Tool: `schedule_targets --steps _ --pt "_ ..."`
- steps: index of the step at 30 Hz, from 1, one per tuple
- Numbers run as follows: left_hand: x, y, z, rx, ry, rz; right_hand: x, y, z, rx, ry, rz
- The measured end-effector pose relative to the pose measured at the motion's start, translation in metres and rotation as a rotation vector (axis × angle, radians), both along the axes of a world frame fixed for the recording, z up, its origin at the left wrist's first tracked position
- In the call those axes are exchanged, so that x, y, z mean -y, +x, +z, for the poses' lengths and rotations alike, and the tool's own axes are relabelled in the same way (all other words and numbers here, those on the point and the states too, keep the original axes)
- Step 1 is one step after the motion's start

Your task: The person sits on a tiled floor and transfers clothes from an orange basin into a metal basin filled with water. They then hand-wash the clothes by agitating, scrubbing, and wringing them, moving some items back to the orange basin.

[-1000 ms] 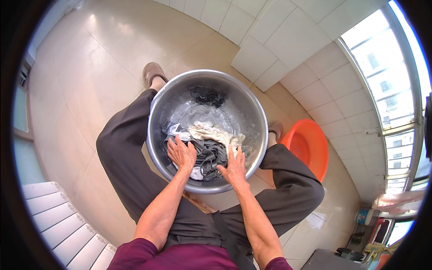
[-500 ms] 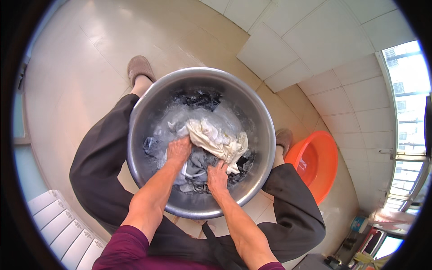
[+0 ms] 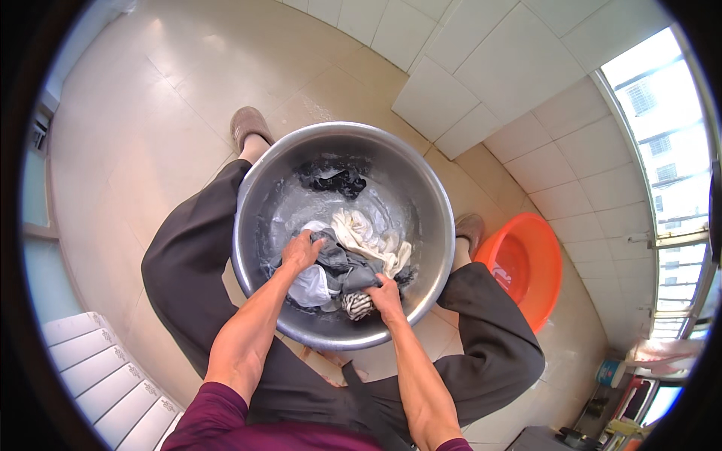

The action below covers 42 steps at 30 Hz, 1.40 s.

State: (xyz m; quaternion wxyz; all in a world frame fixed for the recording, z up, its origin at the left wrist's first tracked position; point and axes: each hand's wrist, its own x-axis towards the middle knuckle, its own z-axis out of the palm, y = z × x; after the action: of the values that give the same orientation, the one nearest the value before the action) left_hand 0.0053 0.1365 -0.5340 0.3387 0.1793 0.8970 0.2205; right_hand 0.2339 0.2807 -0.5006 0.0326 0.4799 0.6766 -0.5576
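A large round metal basin [image 3: 421, 177] stands between my legs, with wet clothes in soapy water. My left hand [image 3: 301, 252] is closed on the left end of a dark grey cloth [image 3: 338, 259]. The same cloth's right end is pinched in my right hand [image 3: 386, 296]. Against its far side lies a cream cloth [image 3: 366, 237]. A white cloth [image 3: 310, 287] is bunched below my left hand, and a striped cloth [image 3: 356, 306] sits beside my right fingers. Apart from these, a black cloth [image 3: 340, 183] lies toward the basin's far side.
An orange plastic basin [image 3: 538, 259] rests on the tiled floor to the right, by my right slipper [image 3: 469, 229]. White wall tiles [image 3: 504, 68] and a bright window [image 3: 662, 143] are beyond it. At lower left is a white slatted piece [image 3: 98, 376].
My right hand has moved slightly right, and the grey cloth is now stretched between both hands. The white and striped cloths show more. The water is less foamy, and the view has shifted.
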Motion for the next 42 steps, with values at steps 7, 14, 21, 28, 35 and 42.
schedule_targets --steps 7,14,21,28,35,42 --pt "-0.009 0.014 0.057 -0.047 0.282 0.212 0.014 0.003 0.069 -0.402 -0.015 -0.168" --pt "-0.004 0.035 0.183 -0.337 0.572 0.064 0.018 0.019 0.096 -0.318 0.393 -0.039" --pt "0.021 0.046 0.188 -0.407 0.581 -0.104 0.036 0.029 0.086 -0.006 0.764 0.198" --pt "0.054 0.042 0.121 -0.256 0.099 -0.524 0.031 0.031 0.096 0.413 0.327 0.615" --pt "0.024 0.076 0.104 -0.446 0.135 -0.119 0.032 -0.005 0.099 0.448 0.497 0.579" --pt "-0.001 0.087 0.015 -0.530 -0.010 -0.295 0.048 -0.003 0.012 0.380 0.540 0.678"
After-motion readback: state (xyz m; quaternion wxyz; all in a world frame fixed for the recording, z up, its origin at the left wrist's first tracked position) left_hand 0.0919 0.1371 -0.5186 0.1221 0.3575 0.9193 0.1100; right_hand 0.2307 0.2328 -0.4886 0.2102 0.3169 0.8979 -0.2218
